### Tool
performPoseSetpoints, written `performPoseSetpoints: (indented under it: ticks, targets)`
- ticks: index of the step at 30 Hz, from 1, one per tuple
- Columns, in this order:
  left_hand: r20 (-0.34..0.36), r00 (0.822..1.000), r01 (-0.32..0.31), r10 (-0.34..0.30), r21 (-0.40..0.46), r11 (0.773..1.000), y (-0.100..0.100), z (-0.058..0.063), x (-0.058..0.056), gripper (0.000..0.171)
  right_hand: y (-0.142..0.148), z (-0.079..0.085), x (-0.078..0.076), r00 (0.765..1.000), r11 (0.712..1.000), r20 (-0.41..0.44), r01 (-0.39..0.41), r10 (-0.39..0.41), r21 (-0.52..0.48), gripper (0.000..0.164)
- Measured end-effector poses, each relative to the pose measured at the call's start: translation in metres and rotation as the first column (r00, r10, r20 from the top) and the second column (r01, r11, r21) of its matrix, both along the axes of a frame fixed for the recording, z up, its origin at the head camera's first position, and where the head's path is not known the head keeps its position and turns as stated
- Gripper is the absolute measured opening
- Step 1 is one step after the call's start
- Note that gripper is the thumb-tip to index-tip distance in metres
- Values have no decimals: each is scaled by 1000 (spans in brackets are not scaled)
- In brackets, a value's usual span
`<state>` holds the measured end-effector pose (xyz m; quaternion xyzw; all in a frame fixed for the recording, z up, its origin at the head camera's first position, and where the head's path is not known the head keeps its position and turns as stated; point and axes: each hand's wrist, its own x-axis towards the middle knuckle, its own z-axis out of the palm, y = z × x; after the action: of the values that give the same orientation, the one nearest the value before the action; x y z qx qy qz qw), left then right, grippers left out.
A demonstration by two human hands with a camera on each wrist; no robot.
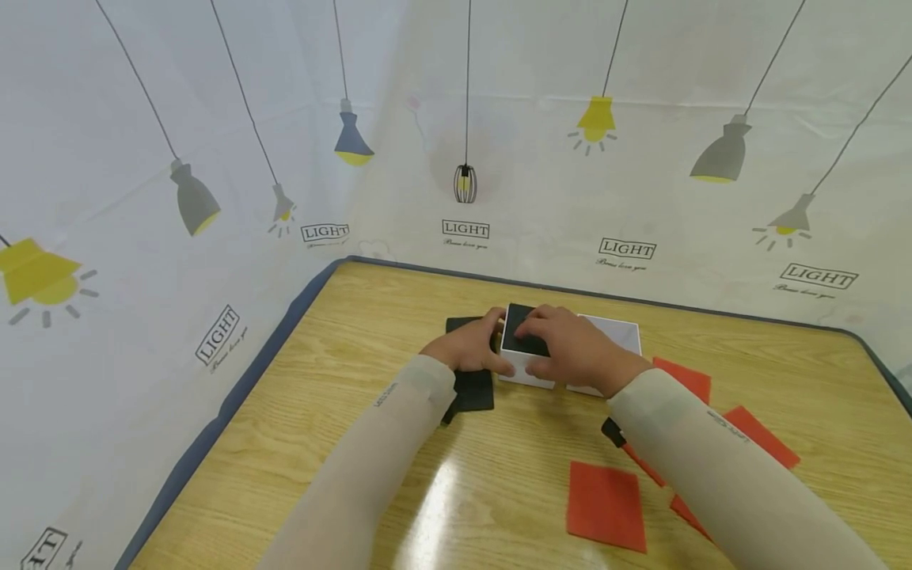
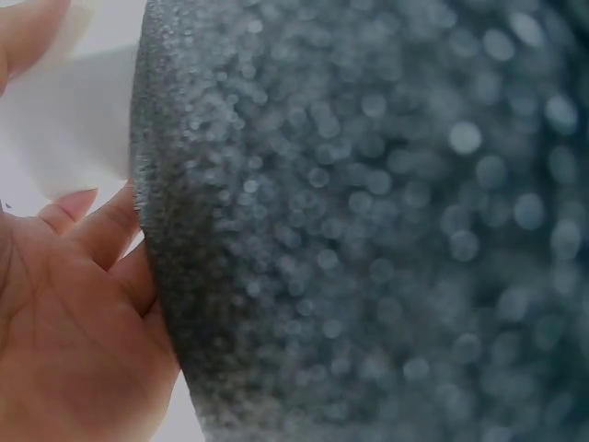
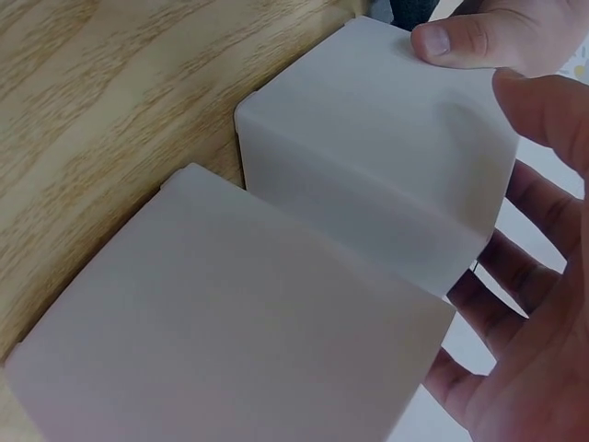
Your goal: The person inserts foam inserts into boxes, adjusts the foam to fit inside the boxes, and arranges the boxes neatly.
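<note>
A white box (image 1: 526,369) has a black cloth-like square (image 1: 523,317) at its top, inside the rim. My left hand (image 1: 470,348) grips the box's left side, thumb on the near wall and fingers toward the far side. Over the box, my right hand (image 1: 570,348) rests bent fingertips on the black square, its thumb by the near wall. In the right wrist view both thumbs lie near the edge of the white box (image 3: 386,120). A blurred black surface (image 2: 368,221) fills most of the left wrist view.
A second white box (image 1: 627,332) stands close on the right. Black squares (image 1: 473,392) lie by the left hand. Several red squares (image 1: 606,507) are scattered on the wooden table (image 1: 321,491) at the right, partly under the right forearm. A printed curtain (image 1: 527,95) surrounds the table.
</note>
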<state>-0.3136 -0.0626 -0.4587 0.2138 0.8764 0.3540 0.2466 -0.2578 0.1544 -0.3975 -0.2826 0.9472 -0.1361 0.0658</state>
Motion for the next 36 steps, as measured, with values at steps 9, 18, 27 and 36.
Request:
performPoseSetpoints:
  ticks: [9, 18, 27, 36]
  targets:
    - [9, 1000, -7, 7, 11, 1000, 0, 1, 0, 101, -2, 1, -2, 1000, 999, -18, -8, 9, 33, 58]
    - [17, 1000, -9, 8, 15, 1000, 0, 2, 1, 101, -4, 1, -2, 1000, 999, 12, 0, -1, 42, 57]
    - [11, 1000, -3, 3, -10, 1000, 0, 2, 3, 100, -5, 2, -1, 1000, 999, 25, -5, 4, 46, 55]
    - [11, 1000, 4, -4, 22, 1000, -2, 2, 4, 99, -4, 3, -1, 999, 1000, -34, 0, 1, 30, 56]
